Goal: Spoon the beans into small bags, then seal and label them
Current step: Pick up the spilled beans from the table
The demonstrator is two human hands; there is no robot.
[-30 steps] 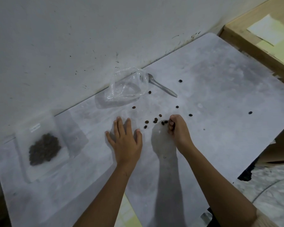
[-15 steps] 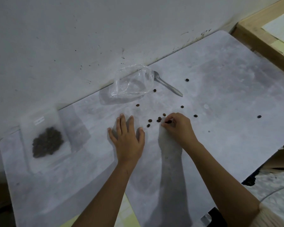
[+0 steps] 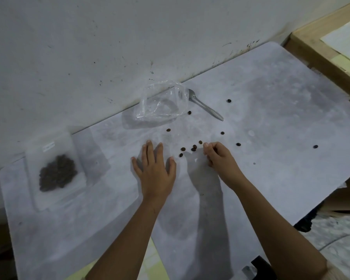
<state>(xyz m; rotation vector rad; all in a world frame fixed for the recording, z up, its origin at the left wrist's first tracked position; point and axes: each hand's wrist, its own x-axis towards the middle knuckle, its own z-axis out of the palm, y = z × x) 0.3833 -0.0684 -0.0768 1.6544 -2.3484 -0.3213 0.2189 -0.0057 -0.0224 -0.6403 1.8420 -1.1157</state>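
Several loose dark beans (image 3: 194, 147) lie scattered on the grey table (image 3: 271, 118). My right hand (image 3: 220, 158) is just right of a small cluster of them, its fingers curled and its fingertips pinched together on a bean I cannot see. My left hand (image 3: 156, 170) rests flat on the table with its fingers straight, left of the cluster. An empty crumpled clear bag (image 3: 162, 104) lies by the wall, with a metal spoon (image 3: 206, 107) beside it. At the far left lies a filled bag of beans (image 3: 57, 172) bearing a small white label (image 3: 49, 146).
A white wall runs along the table's far edge. A wooden surface (image 3: 319, 57) with pale paper sheets (image 3: 343, 37) stands at the right. Single beans lie out at the right, one (image 3: 315, 146) near the table's edge.
My right hand pinched a bean beside the cluster and that bean is gone from the table. My left hand has stayed flat.
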